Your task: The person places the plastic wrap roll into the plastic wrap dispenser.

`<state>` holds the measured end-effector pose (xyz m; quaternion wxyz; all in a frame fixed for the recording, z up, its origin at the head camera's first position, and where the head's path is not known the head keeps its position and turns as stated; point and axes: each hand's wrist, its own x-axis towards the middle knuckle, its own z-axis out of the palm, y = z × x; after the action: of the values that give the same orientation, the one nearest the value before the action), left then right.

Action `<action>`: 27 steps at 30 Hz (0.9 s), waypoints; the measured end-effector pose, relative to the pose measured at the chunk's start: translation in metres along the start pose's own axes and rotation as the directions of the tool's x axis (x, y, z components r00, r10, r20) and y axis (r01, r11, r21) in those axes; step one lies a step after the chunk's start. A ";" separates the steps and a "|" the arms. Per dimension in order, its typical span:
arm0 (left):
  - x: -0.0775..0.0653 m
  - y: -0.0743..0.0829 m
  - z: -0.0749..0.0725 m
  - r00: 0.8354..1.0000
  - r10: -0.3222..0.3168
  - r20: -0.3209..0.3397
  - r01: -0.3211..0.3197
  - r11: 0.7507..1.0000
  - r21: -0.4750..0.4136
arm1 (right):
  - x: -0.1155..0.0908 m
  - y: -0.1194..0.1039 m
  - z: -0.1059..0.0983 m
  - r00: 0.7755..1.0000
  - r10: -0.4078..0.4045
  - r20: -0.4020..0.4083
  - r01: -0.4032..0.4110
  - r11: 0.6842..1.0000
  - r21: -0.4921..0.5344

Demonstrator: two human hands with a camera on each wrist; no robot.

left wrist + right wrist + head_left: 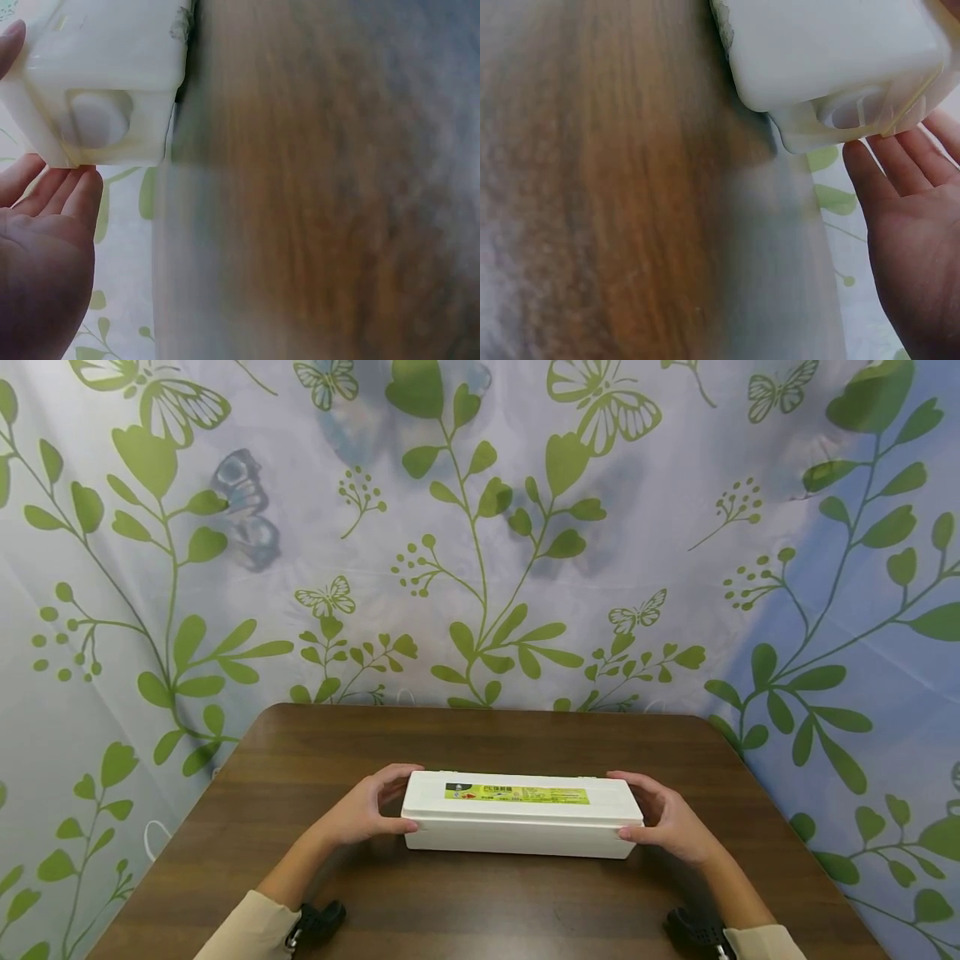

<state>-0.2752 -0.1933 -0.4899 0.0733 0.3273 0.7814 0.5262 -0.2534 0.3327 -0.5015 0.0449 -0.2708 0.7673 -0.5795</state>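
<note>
A long white cling film box lies on the brown table with its long side toward me. On its lid is a yellow-green label. My left hand grips its left end, thumb at the front face and fingers behind. At the opposite end my right hand holds it the same way. The left wrist view shows the box's end with a round recess, the fingertips at its far edge. A similar end appears in the right wrist view, with fingertips along its back edge.
The wood-grain table reaches back to a hanging cloth printed with green leaves and butterflies. Black straps sit at both wrists, just below the beige sleeves.
</note>
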 end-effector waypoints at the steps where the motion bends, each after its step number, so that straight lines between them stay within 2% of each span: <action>1: 0.000 0.000 0.000 1.000 -0.001 -0.001 0.001 1.000 -0.004 | -0.001 0.000 0.000 1.000 0.000 -0.001 0.000 1.000 0.000; 14: -0.003 -0.003 0.000 1.000 0.016 0.007 -0.016 0.999 0.037 | -0.003 -0.001 0.004 0.999 -0.015 0.045 0.013 0.999 0.036; 27: -0.003 -0.002 0.003 0.998 0.058 -0.002 -0.057 0.996 0.070 | -0.005 -0.003 0.007 0.998 -0.011 0.064 0.010 1.000 0.018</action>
<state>-0.2726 -0.1935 -0.4932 0.0450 0.3509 0.7896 0.5013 -0.2454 0.3280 -0.5020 0.0688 -0.2927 0.7588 -0.5777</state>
